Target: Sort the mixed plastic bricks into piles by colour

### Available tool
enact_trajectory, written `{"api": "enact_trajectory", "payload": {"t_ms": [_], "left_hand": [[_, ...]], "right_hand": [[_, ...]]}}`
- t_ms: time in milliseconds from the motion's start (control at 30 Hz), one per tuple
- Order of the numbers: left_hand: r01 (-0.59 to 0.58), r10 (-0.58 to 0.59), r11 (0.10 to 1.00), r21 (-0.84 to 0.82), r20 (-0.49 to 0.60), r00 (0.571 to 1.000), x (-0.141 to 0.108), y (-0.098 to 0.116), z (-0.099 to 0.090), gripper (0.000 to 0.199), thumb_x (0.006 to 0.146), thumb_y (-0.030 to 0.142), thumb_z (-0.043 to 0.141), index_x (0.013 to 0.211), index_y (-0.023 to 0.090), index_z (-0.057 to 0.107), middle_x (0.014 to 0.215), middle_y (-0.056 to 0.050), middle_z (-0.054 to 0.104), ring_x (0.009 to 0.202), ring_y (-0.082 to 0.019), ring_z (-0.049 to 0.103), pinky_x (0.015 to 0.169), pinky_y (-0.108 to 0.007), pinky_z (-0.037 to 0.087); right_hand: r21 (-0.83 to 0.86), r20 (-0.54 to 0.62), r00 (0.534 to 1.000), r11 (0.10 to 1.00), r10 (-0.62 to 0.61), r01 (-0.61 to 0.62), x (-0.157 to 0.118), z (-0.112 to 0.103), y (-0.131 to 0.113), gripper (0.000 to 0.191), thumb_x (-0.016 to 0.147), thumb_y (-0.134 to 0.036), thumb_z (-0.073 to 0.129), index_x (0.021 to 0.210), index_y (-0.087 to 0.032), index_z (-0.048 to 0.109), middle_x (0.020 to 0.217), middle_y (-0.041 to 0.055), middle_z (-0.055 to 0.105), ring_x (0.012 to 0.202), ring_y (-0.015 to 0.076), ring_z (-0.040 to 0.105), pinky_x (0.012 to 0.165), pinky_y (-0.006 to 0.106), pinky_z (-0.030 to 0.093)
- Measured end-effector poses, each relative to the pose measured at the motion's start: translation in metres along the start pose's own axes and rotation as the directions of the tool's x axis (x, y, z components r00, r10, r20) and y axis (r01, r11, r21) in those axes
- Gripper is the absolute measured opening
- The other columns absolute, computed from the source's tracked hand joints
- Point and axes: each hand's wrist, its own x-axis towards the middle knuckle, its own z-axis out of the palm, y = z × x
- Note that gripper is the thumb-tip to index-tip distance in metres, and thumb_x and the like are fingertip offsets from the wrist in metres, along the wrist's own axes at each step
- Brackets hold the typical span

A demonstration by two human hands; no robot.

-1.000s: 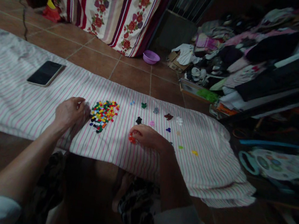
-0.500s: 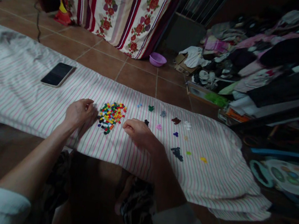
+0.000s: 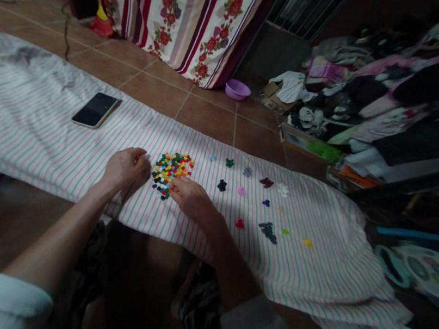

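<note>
A pile of small multicoloured plastic pieces [image 3: 173,167] lies on the striped cloth between my hands. My left hand [image 3: 125,168] rests just left of the pile, fingers curled in, and whatever they may hold is hidden. At the pile's lower right edge are the fingertips of my right hand [image 3: 192,199], pressed together among the pieces; what is between them is too small to make out. To the right lie small one-colour groups, among them black pieces [image 3: 222,185], pink pieces [image 3: 241,191], red pieces [image 3: 239,223] and a larger dark grey group [image 3: 268,232].
The striped cloth [image 3: 133,212] covers a long low surface. A phone [image 3: 95,110] lies on it at the left. Beyond, on the tiled floor, stand a purple basin [image 3: 238,90] and a red broom [image 3: 101,27] by a floral curtain [image 3: 192,17]. Clothes [image 3: 339,78] are heaped at the right.
My right hand has moved left onto the pile's edge, uncovering the black and red groups. My left hand stays beside the pile. The whole view has shifted slightly.
</note>
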Motion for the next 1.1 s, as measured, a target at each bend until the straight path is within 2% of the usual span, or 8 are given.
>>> {"api": "enact_trajectory", "payload": {"t_ms": [133, 467, 600, 700, 833, 967, 1100], "left_hand": [[-0.011, 0.011, 1.0, -0.003, 0.004, 1.0, -0.001, 0.0, -0.001, 0.047, 0.087, 0.039, 0.038, 0.115, 0.017, 0.068, 0.106, -0.01, 0.073, 0.096, -0.021, 0.068, 0.085, -0.031, 0.05], [-0.015, 0.015, 1.0, 0.005, 0.025, 1.0, 0.0, -0.002, 0.0, 0.047, 0.087, 0.039, 0.038, 0.116, 0.016, 0.067, 0.109, -0.011, 0.072, 0.098, -0.023, 0.068, 0.086, -0.032, 0.049], [-0.001, 0.001, 1.0, -0.007, 0.036, 0.999, 0.0, -0.004, -0.001, 0.047, 0.087, 0.04, 0.038, 0.116, 0.016, 0.067, 0.108, -0.011, 0.072, 0.097, -0.023, 0.068, 0.084, -0.032, 0.05], [0.014, -0.013, 1.0, -0.015, 0.039, 0.999, -0.001, -0.005, -0.002, 0.047, 0.087, 0.042, 0.039, 0.116, 0.017, 0.068, 0.107, -0.01, 0.073, 0.097, -0.023, 0.068, 0.084, -0.032, 0.05], [0.029, -0.029, 1.0, 0.002, 0.036, 0.999, -0.001, -0.004, -0.003, 0.047, 0.087, 0.044, 0.04, 0.115, 0.019, 0.068, 0.103, -0.009, 0.074, 0.096, -0.023, 0.068, 0.083, -0.031, 0.05], [0.028, -0.029, 0.999, 0.023, 0.042, 0.999, 0.0, -0.003, -0.002, 0.048, 0.087, 0.044, 0.039, 0.116, 0.019, 0.068, 0.102, -0.009, 0.074, 0.095, -0.023, 0.068, 0.082, -0.031, 0.05], [0.028, -0.03, 0.999, 0.04, 0.055, 0.998, 0.0, 0.0, -0.002, 0.049, 0.087, 0.043, 0.038, 0.117, 0.017, 0.067, 0.103, -0.01, 0.073, 0.095, -0.024, 0.068, 0.082, -0.032, 0.05]], "right_hand": [[-0.013, 0.009, 1.0, 1.0, 0.019, -0.019, 0.001, 0.001, 0.0, 0.008, 0.088, -0.016, 0.053, 0.092, -0.018, 0.06, 0.089, 0.0036, 0.058, 0.083, 0.0152, 0.052, 0.075, 0.026, 0.037], [-0.017, -0.028, 0.999, 0.999, -0.037, 0.037, -0.003, 0.006, 0.005, 0.011, 0.084, -0.01, 0.05, 0.089, -0.017, 0.057, 0.09, 0.0051, 0.058, 0.086, 0.0163, 0.052, 0.078, 0.027, 0.039], [0.055, -0.048, 0.997, 0.997, -0.054, 0.056, -0.005, -0.007, 0.013, 0.019, 0.079, -0.006, 0.044, 0.087, -0.018, 0.056, 0.09, 0.0041, 0.061, 0.087, 0.0153, 0.054, 0.081, 0.026, 0.04], [0.078, -0.04, 0.999, 0.997, 0.025, -0.022, -0.015, -0.03, 0.023, 0.024, 0.078, -0.006, 0.041, 0.087, -0.019, 0.059, 0.092, 0.0029, 0.063, 0.087, 0.0147, 0.055, 0.081, 0.026, 0.04], [0.037, 0.072, 0.972, 0.974, 0.222, -0.225, -0.035, -0.057, 0.039, 0.024, 0.076, -0.007, 0.044, 0.083, -0.018, 0.064, 0.088, 0.0042, 0.066, 0.08, 0.0148, 0.057, 0.072, 0.024, 0.04], [0.023, 0.217, 0.911, 0.931, 0.35, -0.363, -0.051, -0.065, 0.051, 0.023, 0.074, -0.004, 0.048, 0.077, -0.017, 0.066, 0.081, 0.0042, 0.069, 0.075, 0.014, 0.06, 0.066, 0.022, 0.039], [0.037, 0.261, 0.898, 0.926, 0.354, -0.376, -0.056, -0.068, 0.05, 0.026, 0.074, -0.003, 0.047, 0.08, -0.016, 0.068, 0.087, 0.0044, 0.071, 0.079, 0.0131, 0.061, 0.066, 0.02, 0.039]]}}
